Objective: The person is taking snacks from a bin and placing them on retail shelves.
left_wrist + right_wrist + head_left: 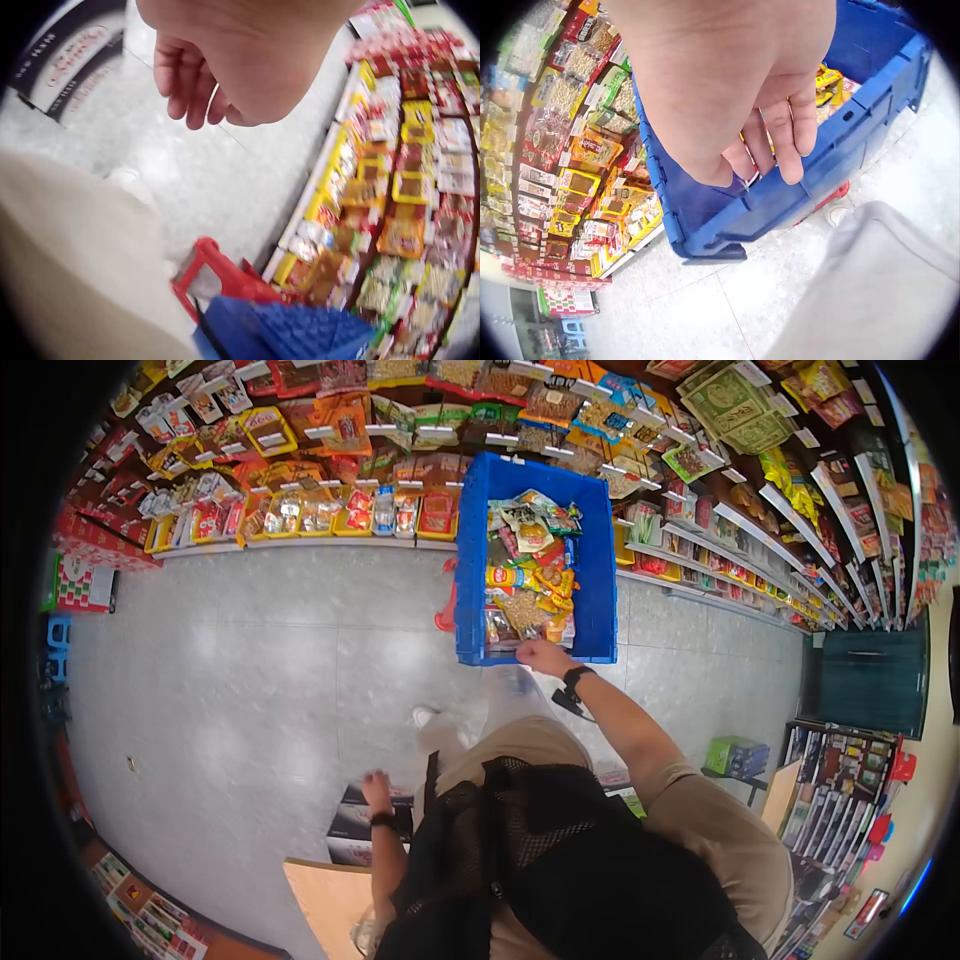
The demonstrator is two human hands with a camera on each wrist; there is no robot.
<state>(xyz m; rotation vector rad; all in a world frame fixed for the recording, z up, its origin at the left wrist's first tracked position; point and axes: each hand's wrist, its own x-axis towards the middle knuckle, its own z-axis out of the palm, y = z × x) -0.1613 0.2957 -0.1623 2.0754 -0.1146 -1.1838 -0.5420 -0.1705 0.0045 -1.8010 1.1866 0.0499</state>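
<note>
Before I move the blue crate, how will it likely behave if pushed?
The blue crate should stay stiff: solid, upright walls. The snack packets lie jumbled, so they'd probably shift inside. It may roll if the red frame by it is a wheeled base, but I can't see wheels.

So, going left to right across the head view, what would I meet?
Light-blue plastic stools → the left hand → a white shoe → the blue crate → green boxes → a dark green panel.
</note>
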